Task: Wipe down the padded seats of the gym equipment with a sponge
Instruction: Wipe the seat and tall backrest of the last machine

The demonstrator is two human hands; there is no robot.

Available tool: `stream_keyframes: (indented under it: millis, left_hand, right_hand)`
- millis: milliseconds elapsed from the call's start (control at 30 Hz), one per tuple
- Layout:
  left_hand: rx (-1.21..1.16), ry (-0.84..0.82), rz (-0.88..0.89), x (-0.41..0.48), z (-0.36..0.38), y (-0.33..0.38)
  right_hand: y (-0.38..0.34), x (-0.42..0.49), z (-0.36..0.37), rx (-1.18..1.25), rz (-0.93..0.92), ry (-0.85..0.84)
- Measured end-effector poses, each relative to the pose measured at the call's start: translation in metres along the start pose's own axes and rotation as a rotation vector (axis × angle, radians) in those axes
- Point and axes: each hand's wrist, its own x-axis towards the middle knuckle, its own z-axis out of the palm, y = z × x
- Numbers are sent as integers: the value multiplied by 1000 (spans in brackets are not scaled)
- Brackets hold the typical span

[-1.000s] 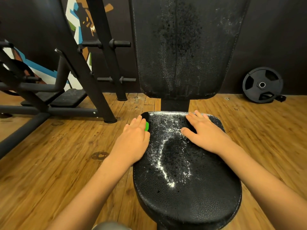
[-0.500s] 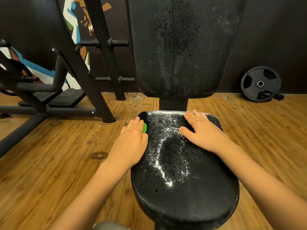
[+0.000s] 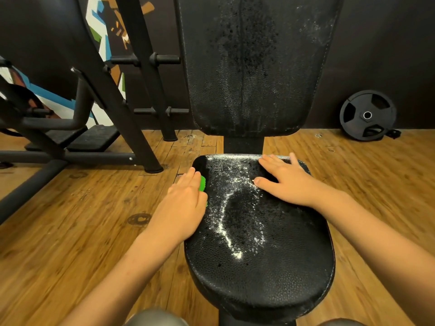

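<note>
Our left hand [image 3: 181, 205] lies flat on the green sponge [image 3: 202, 183], fingers straight, and presses it on the left edge of the black seat [image 3: 259, 267]. Our right hand [image 3: 287, 182] rests flat and open on the far right part. We think we should push the sponge across the white soapy streak [image 3: 226, 222], pressing evenly out to the edges. We see no words or labels to read.

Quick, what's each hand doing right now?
Left hand: open, pressing the green sponge against the seat's left edge.
Right hand: open, resting flat on the seat, holding nothing.
</note>
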Motion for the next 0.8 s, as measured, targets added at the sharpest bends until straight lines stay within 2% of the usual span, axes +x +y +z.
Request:
stream_keyframes:
  millis: [233, 467, 800]
  left_hand:
    - [47, 0, -7, 18, -3, 4]
    - [-24, 6, -10, -18, 0, 2]
    - [-8, 15, -7, -12, 0, 2]
  right_hand:
    - [17, -8, 5, 2, -67, 44]
    - [17, -6, 6, -8, -71, 54]
    - [15, -7, 7, 5, -63, 59]
